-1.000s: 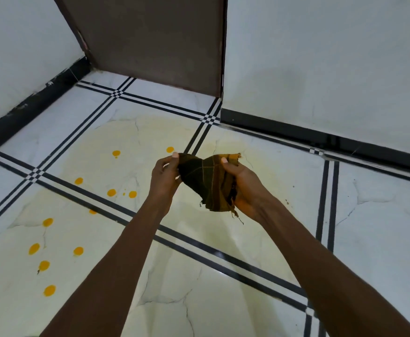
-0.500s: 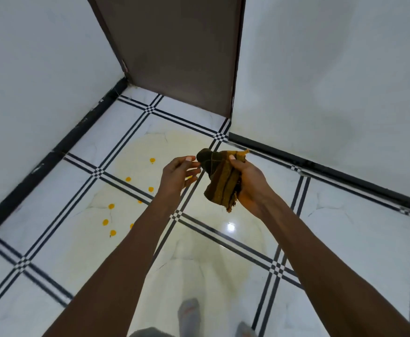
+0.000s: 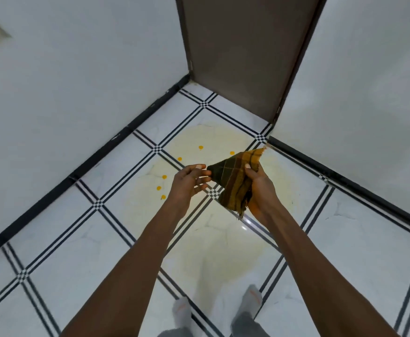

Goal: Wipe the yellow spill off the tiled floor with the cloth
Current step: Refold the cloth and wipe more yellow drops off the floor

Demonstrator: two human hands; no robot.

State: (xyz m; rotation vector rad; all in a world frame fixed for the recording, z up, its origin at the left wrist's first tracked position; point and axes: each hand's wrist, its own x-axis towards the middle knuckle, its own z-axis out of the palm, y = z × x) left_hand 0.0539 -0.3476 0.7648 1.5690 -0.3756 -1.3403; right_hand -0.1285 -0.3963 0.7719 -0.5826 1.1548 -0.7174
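A brown and yellow checked cloth (image 3: 233, 181) hangs in the air above the floor, and my right hand (image 3: 260, 190) grips it with the thumb on top. My left hand (image 3: 189, 182) is just left of it, fingers relaxed, fingertips at the cloth's dark left corner; I cannot tell whether they touch it. Below, a pale yellow smear (image 3: 145, 203) spreads over the white tiled floor (image 3: 60, 229). Several orange-yellow drops (image 3: 164, 177) dot the smear to the left of and beyond my hands.
A brown door (image 3: 243, 57) stands in the far corner between two white walls (image 3: 77, 69) with black skirting (image 3: 116, 139). My feet in grey socks (image 3: 182, 310) stand at the bottom of the view, on the smear's near edge.
The view has pulled up and away from the floor. My left hand let go of the cloth, and its fingers are now back by the cloth's corner. My right hand still holds the cloth.
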